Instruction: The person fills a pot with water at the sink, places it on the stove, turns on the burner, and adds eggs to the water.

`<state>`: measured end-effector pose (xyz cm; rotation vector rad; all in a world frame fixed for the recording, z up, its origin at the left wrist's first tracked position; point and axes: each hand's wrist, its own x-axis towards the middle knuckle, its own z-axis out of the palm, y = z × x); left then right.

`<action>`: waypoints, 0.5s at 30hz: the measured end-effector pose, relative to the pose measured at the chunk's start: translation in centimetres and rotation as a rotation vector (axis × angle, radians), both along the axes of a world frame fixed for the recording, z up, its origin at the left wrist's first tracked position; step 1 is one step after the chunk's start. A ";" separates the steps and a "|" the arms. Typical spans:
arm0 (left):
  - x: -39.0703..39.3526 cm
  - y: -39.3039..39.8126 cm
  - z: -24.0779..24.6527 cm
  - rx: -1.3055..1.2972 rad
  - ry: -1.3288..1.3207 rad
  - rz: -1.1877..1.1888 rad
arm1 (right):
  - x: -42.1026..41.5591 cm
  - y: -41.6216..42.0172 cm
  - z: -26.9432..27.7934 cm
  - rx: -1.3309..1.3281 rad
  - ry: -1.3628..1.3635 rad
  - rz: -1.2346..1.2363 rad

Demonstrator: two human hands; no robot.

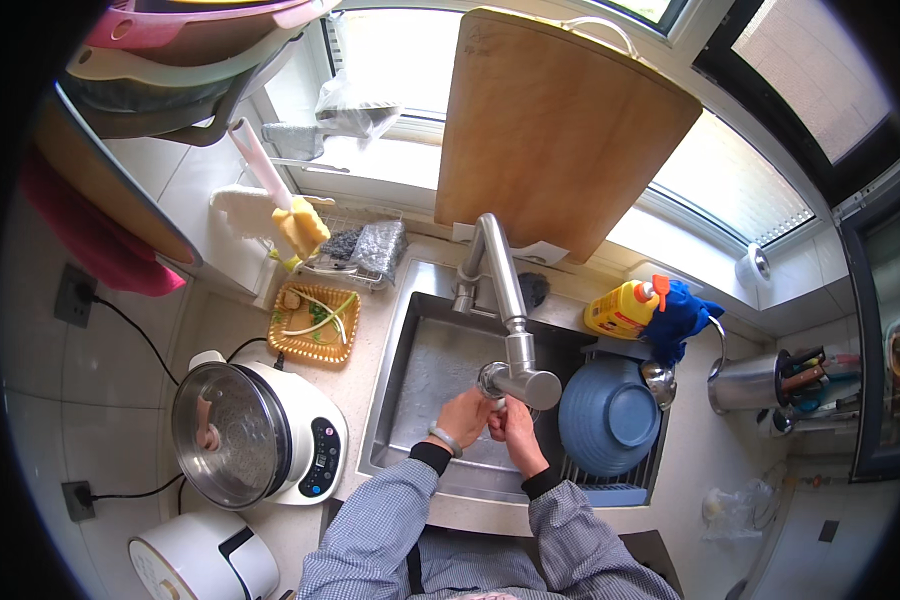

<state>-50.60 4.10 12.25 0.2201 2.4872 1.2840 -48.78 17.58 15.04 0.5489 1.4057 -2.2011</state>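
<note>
Under the outlet of the steel faucet (pixel 511 307), my left hand (pixel 463 420) and my right hand (pixel 517 437) meet over the sink basin (pixel 450 352). A small white item (pixel 498 405) shows between my fingers, mostly hidden by them and the faucet, so its kind is unclear. Both hands have their fingers curled in around it. A pale bangle (pixel 446 441) circles my left wrist. To the right of my hands, a blue ribbed bowl (pixel 607 416) lies upside down on a drying rack (pixel 615 493) in the sink.
A golden basket (pixel 313 322) with green-and-white stalks sits left of the sink, near an electric steamer (pixel 270 431). Behind the faucet leans a wooden cutting board (pixel 562 127). A yellow pump bottle (pixel 621 309), blue cloth (pixel 679 322) and steel utensil holder (pixel 746 381) stand at right.
</note>
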 end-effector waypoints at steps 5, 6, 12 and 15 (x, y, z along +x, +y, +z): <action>-1.0 0.2 -1.4 0.248 -0.172 0.050 | 1.3 -0.6 -0.8 0.376 0.296 -0.050; -1.1 0.2 -0.6 0.304 -0.266 0.063 | 1.5 -0.5 -0.2 0.425 0.348 0.000; -0.9 0.4 -0.8 0.575 -0.343 0.123 | 0.7 0.2 0.9 0.665 0.466 0.081; 0.7 1.4 -5.4 0.457 0.117 0.250 | 0.3 -1.0 1.7 0.561 0.435 -0.012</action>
